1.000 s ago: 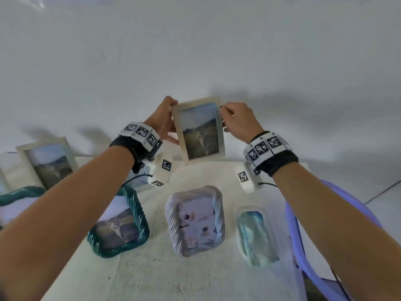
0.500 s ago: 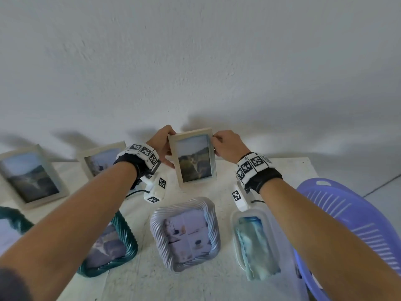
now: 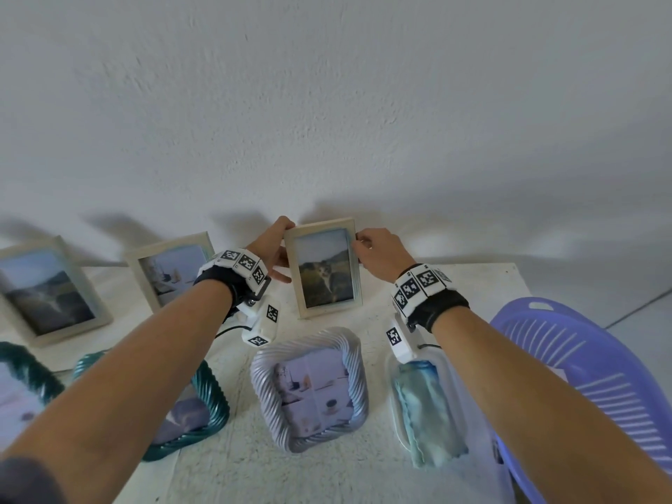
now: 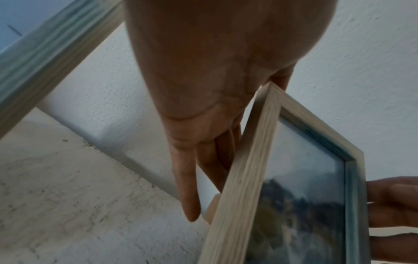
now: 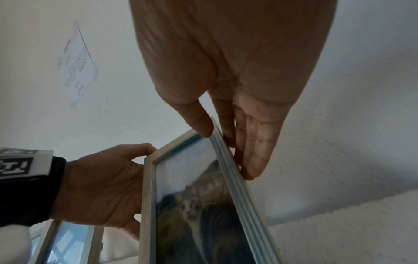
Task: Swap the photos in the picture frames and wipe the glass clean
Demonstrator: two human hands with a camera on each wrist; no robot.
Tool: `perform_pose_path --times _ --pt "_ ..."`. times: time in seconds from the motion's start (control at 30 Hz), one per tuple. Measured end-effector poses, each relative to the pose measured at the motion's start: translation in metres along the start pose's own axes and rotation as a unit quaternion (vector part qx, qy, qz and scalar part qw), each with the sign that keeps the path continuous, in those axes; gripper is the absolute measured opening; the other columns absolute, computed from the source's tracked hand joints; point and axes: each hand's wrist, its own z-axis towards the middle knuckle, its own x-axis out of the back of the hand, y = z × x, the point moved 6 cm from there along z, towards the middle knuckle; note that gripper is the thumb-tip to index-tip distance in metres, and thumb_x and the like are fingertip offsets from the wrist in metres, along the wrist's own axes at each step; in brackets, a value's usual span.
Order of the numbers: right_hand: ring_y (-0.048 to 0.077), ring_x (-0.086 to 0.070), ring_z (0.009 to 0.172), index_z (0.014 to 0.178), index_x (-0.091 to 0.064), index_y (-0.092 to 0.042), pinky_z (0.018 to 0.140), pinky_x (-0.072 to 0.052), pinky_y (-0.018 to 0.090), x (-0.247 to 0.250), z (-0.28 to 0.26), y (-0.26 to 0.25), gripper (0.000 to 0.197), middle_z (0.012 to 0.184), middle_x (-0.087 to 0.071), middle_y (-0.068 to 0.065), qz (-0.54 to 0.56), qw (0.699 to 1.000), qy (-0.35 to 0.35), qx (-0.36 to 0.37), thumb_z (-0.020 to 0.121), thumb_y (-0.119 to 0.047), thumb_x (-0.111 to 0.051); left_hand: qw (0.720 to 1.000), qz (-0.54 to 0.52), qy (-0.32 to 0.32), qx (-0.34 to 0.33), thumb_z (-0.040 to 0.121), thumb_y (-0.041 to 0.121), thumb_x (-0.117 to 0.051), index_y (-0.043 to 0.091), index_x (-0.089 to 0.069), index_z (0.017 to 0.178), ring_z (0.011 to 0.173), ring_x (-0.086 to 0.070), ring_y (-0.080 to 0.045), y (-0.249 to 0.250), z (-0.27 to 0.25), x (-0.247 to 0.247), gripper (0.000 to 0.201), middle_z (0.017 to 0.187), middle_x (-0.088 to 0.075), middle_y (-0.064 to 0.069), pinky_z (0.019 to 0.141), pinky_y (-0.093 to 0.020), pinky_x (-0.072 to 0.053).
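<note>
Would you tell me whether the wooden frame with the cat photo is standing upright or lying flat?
Upright: the wooden frame stands on its bottom edge on the table near the wall, left hand and right hand gripping its sides.

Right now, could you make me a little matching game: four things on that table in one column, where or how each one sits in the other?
Things:
1. cat photo frame
2. silver twisted frame
3. blue cloth
4. purple basket

Places:
A. at the table's right edge
B. lying flat in the middle
C. held upright by both hands
D. in a clear tray

Pairs: 1-C, 2-B, 3-D, 4-A
</note>
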Motion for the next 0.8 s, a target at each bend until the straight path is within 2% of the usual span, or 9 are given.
perform_pose_path --times 0.07,0.13,0.2,0.23,0.37,0.5,0.57,0.67,0.8 --pt "0.037 -0.066 0.087 0.093 -0.064 0.006 0.083 -0.052 0.046 0.0 0.0 0.003 0.036 0.088 -0.069 0.024 -0.002 1.0 -0.006 -0.017 0.097 -0.024 -0.045 1.0 0.02 0.017 -0.016 0.097 0.051 -0.035 0.018 -0.059 0.096 0.093 -0.062 -0.028 0.002 -0.002 0.004 0.041 0.094 -0.067 -0.013 0.087 -0.046 -0.05" --pt "0.035 -0.065 0.102 0.115 -0.064 0.002 0.095 -0.049 0.044 0.0 -0.002 0.006 0.037 0.108 -0.069 0.02 -0.001 0.999 -0.02 -0.039 0.098 -0.026 -0.045 0.999 0.034 0.03 -0.025 0.099 0.056 -0.036 0.021 -0.059 0.102 0.091 -0.063 -0.025 0.004 -0.006 0.008 0.042 0.096 -0.069 -0.011 0.092 -0.047 -0.05" --pt "0.03 -0.059 0.117 0.138 -0.051 -0.005 0.106 -0.042 0.039 0.003 -0.006 0.007 0.046 0.13 -0.061 0.014 0.002 0.998 -0.03 -0.061 0.099 -0.028 -0.046 0.997 0.053 0.047 -0.036 0.099 0.059 -0.037 0.023 -0.059 0.103 0.093 -0.066 -0.025 0.008 -0.012 0.014 0.043 0.099 -0.071 -0.011 0.095 -0.047 -0.049" --pt "0.029 -0.057 0.121 0.142 -0.046 -0.007 0.108 -0.04 0.038 0.006 -0.008 0.006 0.048 0.135 -0.058 0.013 0.004 0.997 -0.031 -0.067 0.099 -0.028 -0.046 0.996 0.061 0.055 -0.043 0.099 0.058 -0.038 0.022 -0.06 0.105 0.096 -0.067 -0.025 0.01 -0.015 0.017 0.042 0.101 -0.071 -0.011 0.096 -0.047 -0.049" --pt "0.029 -0.055 0.123 0.143 -0.043 -0.008 0.109 -0.039 0.04 0.022 -0.018 -0.001 0.049 0.138 -0.055 0.013 -0.006 0.998 -0.019 -0.061 0.098 -0.027 -0.047 0.99 0.071 0.088 -0.08 0.101 0.047 -0.046 0.014 -0.058 0.125 0.103 -0.067 -0.025 0.024 -0.03 0.027 0.043 0.113 -0.071 -0.012 0.094 -0.044 -0.049" --pt "0.029 -0.055 0.122 0.142 -0.044 -0.009 0.108 -0.042 0.044 0.044 -0.037 -0.012 0.048 0.136 -0.056 0.013 0.008 0.999 -0.001 -0.052 0.098 -0.028 -0.05 0.979 0.092 0.109 -0.147 0.1 0.033 -0.053 0.009 -0.058 0.129 0.106 -0.062 -0.024 0.05 -0.059 0.031 0.038 0.124 -0.065 -0.013 0.093 -0.042 -0.049" --pt "0.029 -0.057 0.119 0.141 -0.046 -0.01 0.106 -0.044 0.045 0.057 -0.053 -0.017 0.047 0.13 -0.059 0.012 0.009 0.999 0.014 -0.04 0.098 -0.028 -0.051 0.954 0.148 0.151 -0.211 0.1 0.032 -0.054 0.009 -0.061 0.126 0.113 -0.06 -0.026 0.068 -0.081 0.034 0.035 0.127 -0.063 -0.012 0.098 -0.042 -0.048" --pt "0.026 -0.057 0.116 0.14 -0.047 -0.012 0.104 -0.045 0.044 0.074 -0.084 -0.023 0.047 0.126 -0.061 0.008 -0.004 0.999 0.034 -0.026 0.097 -0.03 -0.052 0.897 0.227 0.239 -0.295 0.099 0.034 -0.053 0.014 -0.063 0.125 0.122 -0.055 -0.024 0.09 -0.123 0.041 0.035 0.13 -0.061 -0.006 0.103 -0.035 -0.041" --pt "0.019 -0.057 0.105 0.14 -0.048 -0.017 0.103 -0.043 0.037 0.089 -0.134 -0.024 0.046 0.123 -0.061 0.001 -0.024 0.998 0.051 -0.032 0.097 -0.032 -0.052 0.869 0.204 0.248 -0.377 0.098 0.033 -0.054 0.019 -0.065 0.119 0.117 -0.056 -0.015 0.094 -0.175 0.027 0.028 0.126 -0.063 0.0 0.101 -0.029 -0.043"
